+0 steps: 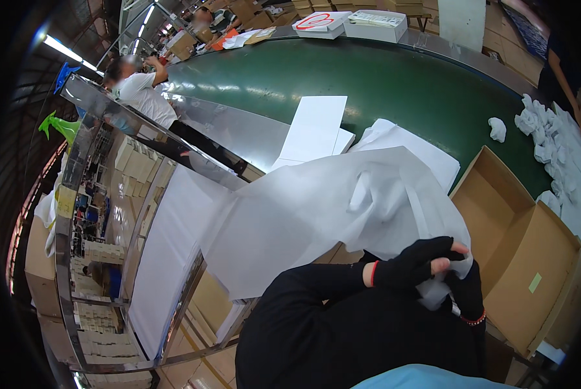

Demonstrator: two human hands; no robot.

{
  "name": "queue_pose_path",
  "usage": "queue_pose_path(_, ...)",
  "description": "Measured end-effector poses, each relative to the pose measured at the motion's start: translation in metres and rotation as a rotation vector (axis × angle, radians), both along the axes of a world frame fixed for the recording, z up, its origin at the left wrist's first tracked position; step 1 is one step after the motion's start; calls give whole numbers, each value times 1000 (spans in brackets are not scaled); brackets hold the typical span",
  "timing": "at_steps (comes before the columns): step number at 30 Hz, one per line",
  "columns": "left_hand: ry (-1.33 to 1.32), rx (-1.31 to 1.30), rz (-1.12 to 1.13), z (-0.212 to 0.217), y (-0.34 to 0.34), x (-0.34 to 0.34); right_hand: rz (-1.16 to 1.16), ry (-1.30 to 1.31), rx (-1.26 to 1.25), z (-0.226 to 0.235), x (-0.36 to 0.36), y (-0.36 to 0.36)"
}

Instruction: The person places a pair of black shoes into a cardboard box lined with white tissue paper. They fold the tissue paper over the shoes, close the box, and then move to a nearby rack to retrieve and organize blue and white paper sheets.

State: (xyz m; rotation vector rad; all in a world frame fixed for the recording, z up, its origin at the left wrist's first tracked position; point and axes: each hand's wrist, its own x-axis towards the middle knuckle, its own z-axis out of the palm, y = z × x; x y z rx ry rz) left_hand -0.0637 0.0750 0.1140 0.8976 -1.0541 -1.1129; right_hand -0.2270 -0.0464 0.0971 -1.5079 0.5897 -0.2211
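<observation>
A large thin sheet of white tissue paper [271, 220] spreads in front of me, bunched at its right end. My left hand [426, 260], in a black fingerless glove with a red band at the wrist, is closed on that end. Just right of it and partly hidden behind, my right hand [468, 293], in a matching black glove with a red bead bracelet, is closed on the crumpled paper too. A stack of white sheets [426, 148] and a white folded card piece [313, 123] lie beyond the tissue, on the green work surface [258, 81].
An open brown cardboard box [511, 253] stands at my right, near crumpled white paper wads [553, 142]. A metal rack [63, 259] with a white paper stack [167, 259] is at left. White boxes [376, 27] sit at the far edge. Other people work nearby.
</observation>
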Motion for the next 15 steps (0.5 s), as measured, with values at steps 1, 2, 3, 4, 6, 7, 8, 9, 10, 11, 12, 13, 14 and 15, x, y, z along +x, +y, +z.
queue_pose_path(1,-29,-82,55,3,-1,5,-58,4,7,-5,-5,-4)
queue_pose_path(2,-26,-14,32,9,4,13,-62,-42,-103,-2,-5,-7)
queue_pose_path(3,-243,-22,130,13,8,23,-61,-91,-212,2,-5,-11)
queue_pose_path(4,-414,-91,259,18,10,31,-32,4,-335,0,-10,-18)
queue_pose_path(6,-753,-189,509,32,15,49,16,-22,-347,9,-22,-28)
queue_pose_path(7,-925,-221,628,40,15,57,38,-2,-241,0,-39,-40)
queue_pose_path(8,-1052,-247,727,41,16,67,90,5,-443,5,-48,-45)
queue_pose_path(9,-1048,-240,752,42,16,75,77,-89,-559,23,-42,-41)
queue_pose_path(10,-1141,-220,795,44,18,81,101,-107,-570,34,-43,-41)
queue_pose_path(11,-1233,-203,834,49,20,87,122,-124,-583,42,-45,-41)
queue_pose_path(12,-1279,-149,819,52,22,91,179,-162,-591,47,-47,-44)
queue_pose_path(13,-1325,-94,803,55,23,93,236,-200,-598,51,-49,-47)
queue_pose_path(14,-1371,-40,787,58,24,95,294,-241,-605,53,-50,-48)
queue_pose_path(15,-1370,-19,715,55,23,98,293,-324,-543,52,-49,-48)
